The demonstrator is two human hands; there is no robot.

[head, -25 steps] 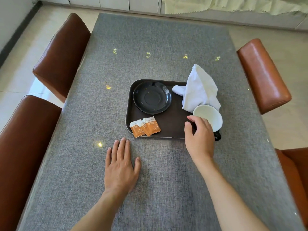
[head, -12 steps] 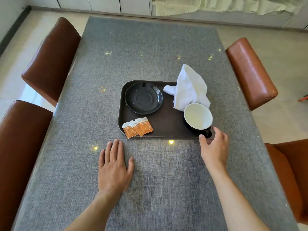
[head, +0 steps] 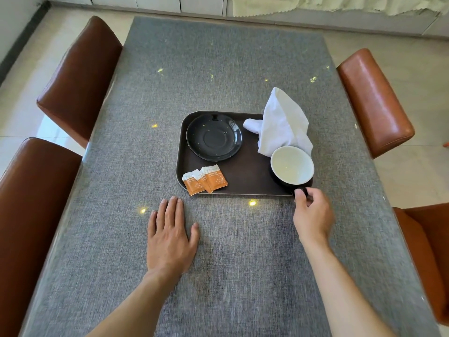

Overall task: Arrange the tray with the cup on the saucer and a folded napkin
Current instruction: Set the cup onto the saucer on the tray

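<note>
The left hand (head: 170, 239) lies flat and open on the gray table (head: 243, 276), holding nothing. Just past it is the dark tray (head: 245, 176). On the tray's left side sits the empty black saucer (head: 213, 136), with three orange sugar packets (head: 204, 182) in front of it. The white napkin (head: 283, 124) stands loose and not folded at the tray's right. The cup (head: 292, 165) sits in front of it at the tray's near right corner, not yet on the saucer.

The right hand (head: 313, 215) has its thumb and fingers pinched on the cup's handle. I think the next job is lifting the cup. Hold it level, go up first, move left, and set it down gently in the saucer's middle ring.
</note>
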